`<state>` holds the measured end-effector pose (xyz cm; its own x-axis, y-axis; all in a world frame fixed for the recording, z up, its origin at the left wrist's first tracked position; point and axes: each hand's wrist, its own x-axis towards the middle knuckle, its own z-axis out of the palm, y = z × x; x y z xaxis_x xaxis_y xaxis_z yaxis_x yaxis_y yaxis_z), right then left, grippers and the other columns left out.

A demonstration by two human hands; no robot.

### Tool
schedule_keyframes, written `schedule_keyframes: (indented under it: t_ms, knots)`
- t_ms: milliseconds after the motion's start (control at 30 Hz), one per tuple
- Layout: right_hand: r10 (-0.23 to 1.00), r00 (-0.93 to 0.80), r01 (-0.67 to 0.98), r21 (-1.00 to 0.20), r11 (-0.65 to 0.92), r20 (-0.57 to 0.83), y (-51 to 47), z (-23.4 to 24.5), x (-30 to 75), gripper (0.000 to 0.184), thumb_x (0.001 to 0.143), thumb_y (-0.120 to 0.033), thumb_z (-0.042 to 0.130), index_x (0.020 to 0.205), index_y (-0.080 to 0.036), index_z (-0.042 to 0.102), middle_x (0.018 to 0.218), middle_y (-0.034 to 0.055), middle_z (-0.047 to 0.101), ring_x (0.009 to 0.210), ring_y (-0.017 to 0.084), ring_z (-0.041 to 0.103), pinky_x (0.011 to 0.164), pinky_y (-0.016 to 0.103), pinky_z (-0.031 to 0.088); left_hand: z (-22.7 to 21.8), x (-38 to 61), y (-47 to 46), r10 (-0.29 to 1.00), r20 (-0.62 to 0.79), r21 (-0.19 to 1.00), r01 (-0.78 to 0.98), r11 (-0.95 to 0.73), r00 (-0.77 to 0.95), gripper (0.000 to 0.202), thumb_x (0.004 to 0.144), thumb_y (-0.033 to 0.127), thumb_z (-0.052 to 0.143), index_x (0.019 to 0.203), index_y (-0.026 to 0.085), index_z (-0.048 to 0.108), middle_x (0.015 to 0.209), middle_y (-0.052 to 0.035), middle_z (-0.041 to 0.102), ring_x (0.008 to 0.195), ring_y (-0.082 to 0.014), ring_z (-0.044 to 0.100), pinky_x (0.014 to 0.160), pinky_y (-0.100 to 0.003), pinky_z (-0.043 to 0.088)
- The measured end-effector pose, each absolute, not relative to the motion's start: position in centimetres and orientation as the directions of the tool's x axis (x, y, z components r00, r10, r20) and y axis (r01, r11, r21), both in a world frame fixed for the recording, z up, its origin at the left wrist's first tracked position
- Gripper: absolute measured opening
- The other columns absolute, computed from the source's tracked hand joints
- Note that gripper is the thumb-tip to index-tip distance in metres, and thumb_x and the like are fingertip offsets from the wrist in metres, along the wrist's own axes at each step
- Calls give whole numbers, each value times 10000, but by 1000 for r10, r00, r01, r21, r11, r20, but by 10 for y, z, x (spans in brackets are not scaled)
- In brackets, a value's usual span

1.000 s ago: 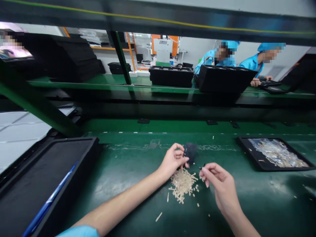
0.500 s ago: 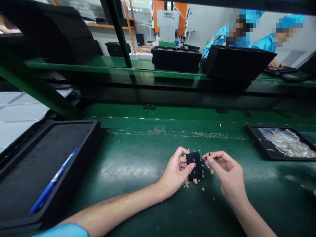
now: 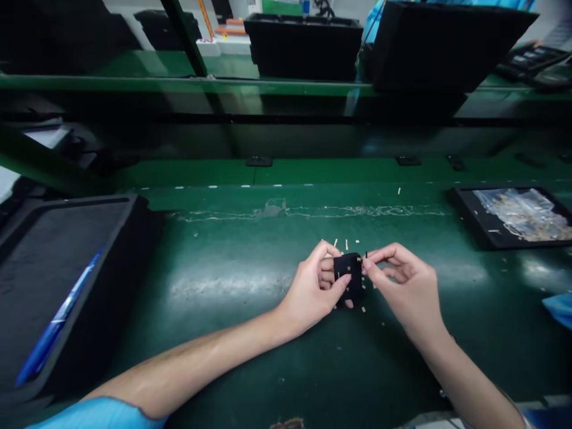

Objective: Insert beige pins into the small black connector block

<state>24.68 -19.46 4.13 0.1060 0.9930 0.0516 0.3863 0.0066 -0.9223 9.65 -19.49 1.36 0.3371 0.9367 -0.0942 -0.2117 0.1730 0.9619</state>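
Observation:
A small flat black rectangular piece (image 3: 354,269) with rounded corners and tiny marks on its face is held in my left hand (image 3: 316,285), thumb on top and fingers behind. Close to its right edge, my right hand (image 3: 404,280) pinches a small thin dark item (image 3: 366,255), whose kind I cannot make out. The right fingertips are at the piece's upper right corner; whether they touch it is unclear. Tiny pale strips (image 3: 346,244) lie scattered on the green work surface (image 3: 232,262) around the piece.
At left stands a black foam tray (image 3: 134,238) with a blue pen (image 3: 60,319) in it. A black tray (image 3: 487,241) at right holds clear plastic bags (image 3: 527,211) with small pale bits. Black boxes (image 3: 306,47) stand on the shelf behind, and a blue cloth-like edge (image 3: 558,308) shows at far right.
The view has tilted down, so the scene sits higher in the picture. My right hand has come closer to the black piece, its fingertips now at the upper right corner.

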Motion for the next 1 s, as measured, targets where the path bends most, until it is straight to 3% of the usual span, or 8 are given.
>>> schedule_keyframes:
  t_ms: [233,567,767,1000]
  knots:
    - [998,66,341,-940,-14,9,-194,40,250,85,745,-224,646,695,-181,592,752,10,620,546,79,544,480,177,448,15,95,-196,939,-74,978,-158,134,335,225,806,168,556,878,210,346,717,24,606,507,-101,621,452,-164,475]
    - [995,4,181,-978,-102,-103,-186,41,251,103,713,-214,674,665,-165,598,576,-10,591,482,76,519,440,166,436,20,95,-196,935,-68,970,-198,144,349,225,801,137,545,905,215,362,723,27,589,573,-125,631,465,-199,517]
    - [996,10,176,-980,-92,-92,-185,45,251,96,702,-195,670,646,-162,600,553,-7,589,472,81,525,424,172,443,21,94,-196,929,-70,965,-213,156,364,226,800,135,546,910,213,364,745,20,597,643,-147,655,484,-200,524]
    - [996,10,195,-977,-91,-90,-185,45,252,97,709,-200,675,657,-167,601,556,-4,598,479,90,537,440,189,455,24,93,-195,924,-102,964,-191,182,368,224,796,153,556,888,213,361,779,17,616,595,-120,645,483,-188,515]
